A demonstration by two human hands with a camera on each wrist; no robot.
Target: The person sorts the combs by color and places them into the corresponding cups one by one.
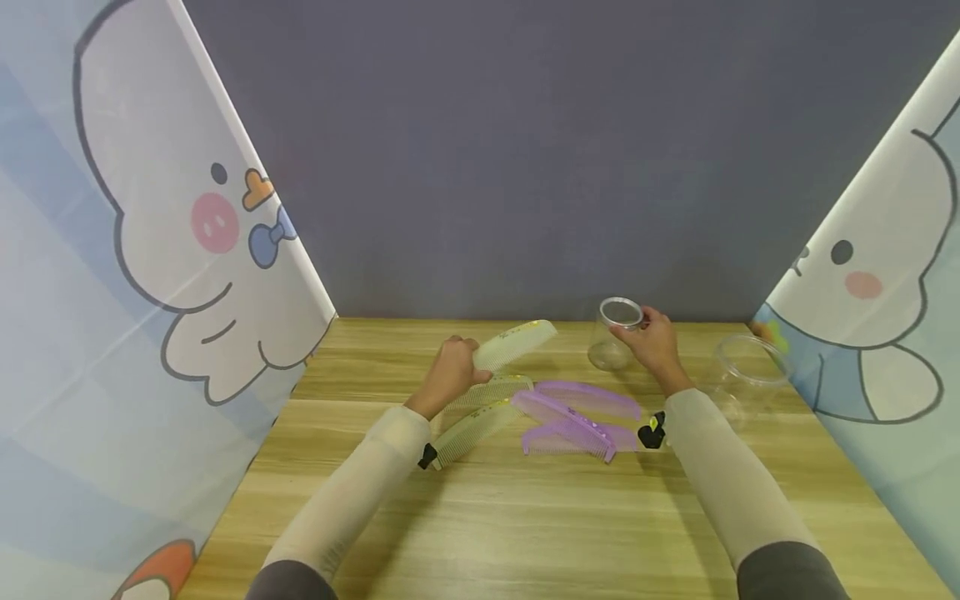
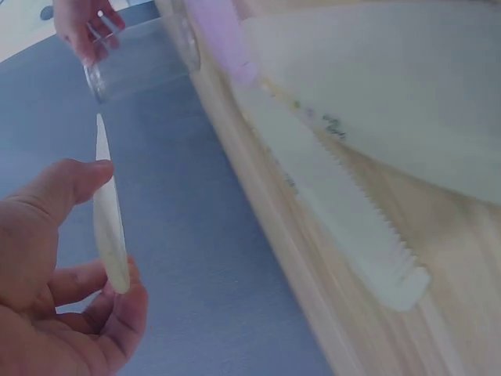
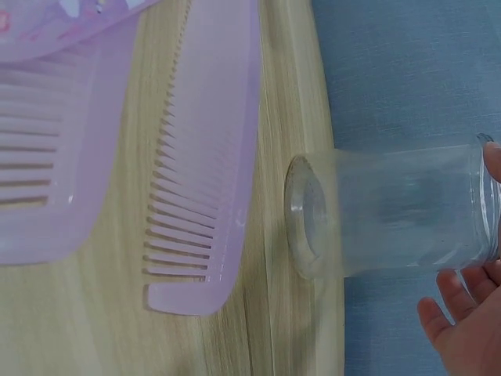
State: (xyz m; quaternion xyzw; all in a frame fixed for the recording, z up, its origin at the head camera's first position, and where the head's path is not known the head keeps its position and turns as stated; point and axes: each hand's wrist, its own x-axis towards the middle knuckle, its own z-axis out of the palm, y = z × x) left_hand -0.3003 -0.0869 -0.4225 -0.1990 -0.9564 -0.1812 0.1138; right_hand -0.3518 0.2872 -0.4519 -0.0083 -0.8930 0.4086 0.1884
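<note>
Nearest the camera in the head view, two pale sleeves run up from the bottom edge over the wooden table [image 1: 525,533]. In the middle of the frame lies a loose heap of combs: two cream combs [image 1: 472,429] on the left side, overlapping, and three purple combs [image 1: 573,417] just right of them, stacked partly on one another with their teeth facing different ways. They lie flat, as if spread out to be picked one by one.

Just beyond the heap, centre left, the left hand [image 1: 447,375] grips one cream comb [image 1: 517,343] by its end, lifted off the table and pointing up and right toward the jar. The left wrist view shows this comb [image 2: 109,227] edge-on, pinched between thumb and curled fingers, a hold that leaves the far end free and aimed.

Centre right, the right hand [image 1: 655,342] holds a clear jar [image 1: 615,335] at its open rim, fingers wrapped round the mouth. The jar stands on the table near the back edge, tipped with its mouth toward the raised comb; the right wrist view shows its base [image 3: 307,215] on the wood beside a purple comb [image 3: 200,157].

At the right edge stands a second clear jar [image 1: 746,371], untouched. Behind the table rises a grey wall, with cartoon-printed panels at both sides.
</note>
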